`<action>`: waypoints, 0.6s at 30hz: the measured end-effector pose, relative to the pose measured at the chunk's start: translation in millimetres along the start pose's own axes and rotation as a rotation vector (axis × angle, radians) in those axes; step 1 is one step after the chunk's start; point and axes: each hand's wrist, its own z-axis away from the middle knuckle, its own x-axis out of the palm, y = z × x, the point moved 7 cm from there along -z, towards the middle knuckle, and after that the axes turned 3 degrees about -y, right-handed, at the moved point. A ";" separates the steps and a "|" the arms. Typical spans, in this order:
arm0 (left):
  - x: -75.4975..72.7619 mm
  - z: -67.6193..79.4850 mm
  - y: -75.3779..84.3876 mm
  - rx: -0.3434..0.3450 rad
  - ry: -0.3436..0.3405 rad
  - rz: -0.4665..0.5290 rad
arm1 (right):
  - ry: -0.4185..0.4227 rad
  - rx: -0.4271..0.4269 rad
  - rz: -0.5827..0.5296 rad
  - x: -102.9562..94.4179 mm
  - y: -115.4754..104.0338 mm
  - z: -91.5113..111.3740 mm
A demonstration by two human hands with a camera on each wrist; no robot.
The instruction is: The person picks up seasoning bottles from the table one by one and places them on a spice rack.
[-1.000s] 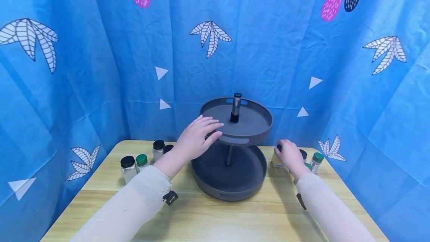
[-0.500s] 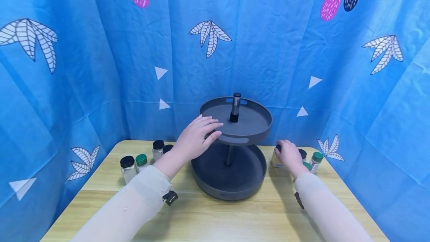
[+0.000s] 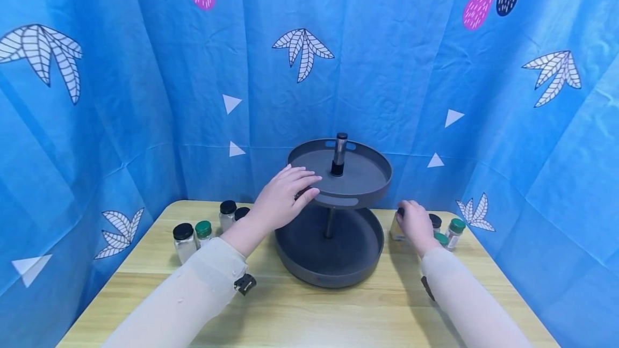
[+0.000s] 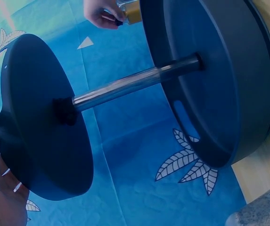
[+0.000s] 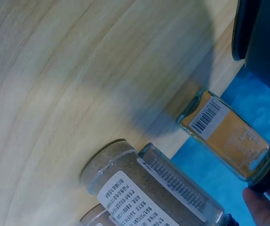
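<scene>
In the head view a dark grey two-tier round tray (image 3: pixel 333 278) stands mid-table, its tiers joined by a metal post (image 4: pixel 125 87). My left hand (image 3: pixel 280 197) holds the upper tier's left front rim, thumb by the handle slot and fingers over the edge. Over on the right, my right hand (image 3: pixel 417 224) pinches the black cap of a glass spice jar (image 5: pixel 229 134) filled with orange-yellow powder. That jar is upright beside the tray; whether its base touches the table cannot be told. Just beside it stands a jar of grey-brown powder (image 5: pixel 135 188).
Several jars with black or green lids, such as the green-lidded jar (image 3: pixel 203 230), stand left of the tray. Further jars, among them another green-lidded jar (image 3: pixel 455 232), stand beyond my right hand. A blue patterned curtain (image 3: pixel 309 85) closes off the wooden table's (image 3: pixel 309 321) back and sides.
My right forearm has shifted very slightly left, while its grip on the jar's cap stays the same. The left hand and the tray have not visibly moved.
</scene>
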 end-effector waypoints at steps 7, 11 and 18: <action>0.5 -1.0 -0.5 0.001 0.003 0.007 | 0.013 -0.001 -0.005 -1.9 -0.8 2.2; 0.7 -0.9 -0.2 0.007 0.004 0.007 | 0.017 -0.009 -0.008 -2.2 -1.2 3.3; 0.5 0.0 0.1 0.013 0.017 0.014 | 0.004 -0.002 -0.002 -1.3 1.1 4.3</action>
